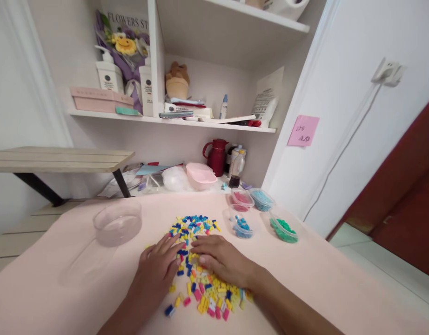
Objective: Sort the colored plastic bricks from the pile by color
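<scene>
Small plastic building bricks (214, 293) in yellow, blue, pink and white are spread over the pink tabletop. Beyond my fingers, a mostly blue and yellow cluster (193, 225) lies at the far side of the heap. My left hand (160, 263) rests palm down at the heap's left edge, fingers stretched forward and slightly apart. From the right, my right hand (224, 260) lies across the bricks with its fingers extended toward the left hand. Neither hand visibly grips a brick, though the right palm covers some of them.
At the right stand clear tubs of red pieces (241, 200), light blue pieces (261, 199), blue pieces (243, 228) and green pieces (284, 230). An open round clear container (117, 223) is at the left, beside a transparent lid-like piece (87, 263). Shelves (214, 123) rise behind.
</scene>
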### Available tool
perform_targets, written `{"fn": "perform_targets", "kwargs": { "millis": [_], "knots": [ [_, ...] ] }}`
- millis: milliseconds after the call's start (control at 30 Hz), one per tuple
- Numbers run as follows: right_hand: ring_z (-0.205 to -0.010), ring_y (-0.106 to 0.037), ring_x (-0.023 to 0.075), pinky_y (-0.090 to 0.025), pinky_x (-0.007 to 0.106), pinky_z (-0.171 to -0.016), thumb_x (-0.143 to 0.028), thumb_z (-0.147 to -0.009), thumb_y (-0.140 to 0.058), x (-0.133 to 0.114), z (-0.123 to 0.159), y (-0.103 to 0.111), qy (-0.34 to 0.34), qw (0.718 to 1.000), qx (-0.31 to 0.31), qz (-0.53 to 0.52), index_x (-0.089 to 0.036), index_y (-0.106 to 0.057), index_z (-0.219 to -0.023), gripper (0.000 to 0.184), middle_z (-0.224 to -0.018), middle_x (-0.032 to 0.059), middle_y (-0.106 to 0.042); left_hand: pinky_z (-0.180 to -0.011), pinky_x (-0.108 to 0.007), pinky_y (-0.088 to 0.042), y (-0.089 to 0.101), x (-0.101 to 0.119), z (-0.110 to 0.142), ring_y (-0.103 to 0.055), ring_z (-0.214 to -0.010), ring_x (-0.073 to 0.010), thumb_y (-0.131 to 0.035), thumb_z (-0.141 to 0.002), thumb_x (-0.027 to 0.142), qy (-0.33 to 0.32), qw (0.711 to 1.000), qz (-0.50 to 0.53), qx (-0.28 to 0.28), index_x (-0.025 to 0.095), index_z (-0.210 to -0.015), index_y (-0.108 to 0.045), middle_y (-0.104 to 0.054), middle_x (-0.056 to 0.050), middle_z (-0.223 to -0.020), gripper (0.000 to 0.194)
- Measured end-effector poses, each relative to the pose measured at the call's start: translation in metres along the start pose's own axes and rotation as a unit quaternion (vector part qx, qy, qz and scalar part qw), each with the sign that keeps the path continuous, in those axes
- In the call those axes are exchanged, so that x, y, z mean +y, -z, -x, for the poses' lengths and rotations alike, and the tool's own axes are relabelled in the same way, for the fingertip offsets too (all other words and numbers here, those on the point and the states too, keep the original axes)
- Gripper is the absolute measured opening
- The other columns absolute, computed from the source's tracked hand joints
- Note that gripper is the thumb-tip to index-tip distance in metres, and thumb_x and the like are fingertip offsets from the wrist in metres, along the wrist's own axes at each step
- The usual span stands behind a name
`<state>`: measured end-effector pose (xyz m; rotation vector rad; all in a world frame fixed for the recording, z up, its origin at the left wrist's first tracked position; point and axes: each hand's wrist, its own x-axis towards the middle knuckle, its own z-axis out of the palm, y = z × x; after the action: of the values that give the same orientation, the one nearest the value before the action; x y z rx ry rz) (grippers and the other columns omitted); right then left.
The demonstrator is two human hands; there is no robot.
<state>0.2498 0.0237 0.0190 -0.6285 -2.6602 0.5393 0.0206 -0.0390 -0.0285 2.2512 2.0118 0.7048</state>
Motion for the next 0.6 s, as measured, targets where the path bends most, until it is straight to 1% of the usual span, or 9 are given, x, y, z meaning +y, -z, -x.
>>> {"fn": "perform_targets", "kwargs": {
  "millis": [67,133,167,233,300,367,433,533,600],
  "knots": [
    [-0.13,-0.048,0.0204,-0.035,0.037,-0.111,-0.041,-0.102,-0.032,0.002,0.001,0.002,-0.011,0.999,0.048,-0.007,-0.022,-0.055,-0.135,0.045,-0.138,0.0083,-0.057,-0.107,-0.051,-0.035,0.001,0.001,0.0,-0.044,-0.137,-0.0246,-0.043,-0.091,0.027,0.007,1.0,-0.002,-0.005,0.037,-0.13,-0.06,-0.056,-0.001,-0.143,0.043],
    [-0.135,-0.043,0.0241,-0.033,0.042,-0.112,-0.042,-0.1,-0.037,0.006,0.001,0.0,-0.052,0.995,0.084,0.027,-0.02,-0.05,-0.14,0.047,-0.145,0.0116,-0.049,-0.107,-0.051,-0.034,0.004,0.004,-0.001,-0.042,-0.138,-0.0248,-0.042,-0.091,0.027,0.016,1.0,-0.004,-0.009,0.035,-0.132,-0.058,-0.054,-0.002,-0.145,0.045],
    [-0.138,-0.038,0.0267,-0.031,0.046,-0.113,-0.043,-0.099,-0.039,0.007,0.001,-0.002,-0.072,0.992,0.088,0.051,-0.019,-0.046,-0.143,0.051,-0.149,0.0129,-0.044,-0.107,-0.051,-0.034,0.005,0.005,-0.001,-0.041,-0.139,-0.0248,-0.042,-0.091,0.026,0.017,1.0,-0.004,-0.013,0.035,-0.133,-0.057,-0.053,-0.002,-0.145,0.046],
    [-0.143,-0.028,0.0304,-0.024,0.053,-0.115,-0.047,-0.097,-0.042,0.009,0.0,-0.007,-0.094,0.99,0.063,0.085,-0.019,-0.038,-0.148,0.058,-0.154,0.0138,-0.036,-0.109,-0.052,-0.032,0.007,0.007,-0.001,-0.039,-0.14,-0.0245,-0.041,-0.092,0.027,0.008,1.0,-0.001,-0.025,0.035,-0.135,-0.055,-0.053,-0.001,-0.146,0.046],
    [-0.145,-0.022,0.0314,-0.019,0.056,-0.116,-0.051,-0.096,-0.043,0.007,-0.001,-0.01,-0.088,0.992,0.021,0.09,-0.02,-0.035,-0.15,0.062,-0.155,0.0118,-0.034,-0.11,-0.053,-0.03,0.007,0.008,0.0,-0.039,-0.14,-0.0245,-0.042,-0.092,0.028,-0.012,0.999,0.006,-0.036,0.036,-0.134,-0.055,-0.055,0.0,-0.144,0.046],
    [-0.144,-0.026,0.0304,-0.018,0.055,-0.116,-0.052,-0.096,-0.043,0.004,-0.002,-0.01,-0.062,0.995,-0.008,0.074,-0.025,-0.039,-0.147,0.058,-0.153,0.0084,-0.039,-0.111,-0.054,-0.029,0.006,0.006,0.0,-0.042,-0.138,-0.0241,-0.043,-0.091,0.028,-0.03,0.999,0.017,-0.033,0.038,-0.131,-0.058,-0.058,0.001,-0.14,0.044],
    [-0.138,-0.036,0.027,-0.022,0.051,-0.114,-0.047,-0.098,-0.041,0.001,-0.001,-0.007,-0.034,0.998,-0.007,0.053,-0.029,-0.051,-0.137,0.044,-0.143,0.0044,-0.053,-0.111,-0.053,-0.031,0.004,0.003,-0.001,-0.049,-0.133,-0.0231,-0.044,-0.091,0.028,-0.026,0.999,0.037,-0.011,0.038,-0.125,-0.062,-0.064,0.001,-0.134,0.04],
    [-0.128,-0.049,0.0215,-0.031,0.043,-0.11,-0.036,-0.101,-0.038,0.001,0.002,-0.001,-0.012,0.999,0.037,0.033,-0.029,-0.063,-0.122,0.034,-0.13,0.0021,-0.063,-0.107,-0.048,-0.039,0.002,-0.002,-0.004,-0.06,-0.121,-0.0218,-0.039,-0.093,0.031,0.007,0.996,0.083,0.029,0.033,-0.111,-0.072,-0.071,-0.002,-0.124,0.037],
    [-0.127,-0.049,0.0215,-0.034,0.042,-0.108,-0.034,-0.1,-0.039,0.003,0.003,0.0,-0.023,0.996,0.072,0.039,-0.027,-0.06,-0.126,0.035,-0.134,0.0047,-0.06,-0.106,-0.044,-0.042,0.002,-0.005,-0.006,-0.06,-0.121,-0.0224,-0.037,-0.094,0.034,0.02,0.994,0.1,0.046,0.027,-0.11,-0.073,-0.069,-0.005,-0.125,0.04]
  ]
}}
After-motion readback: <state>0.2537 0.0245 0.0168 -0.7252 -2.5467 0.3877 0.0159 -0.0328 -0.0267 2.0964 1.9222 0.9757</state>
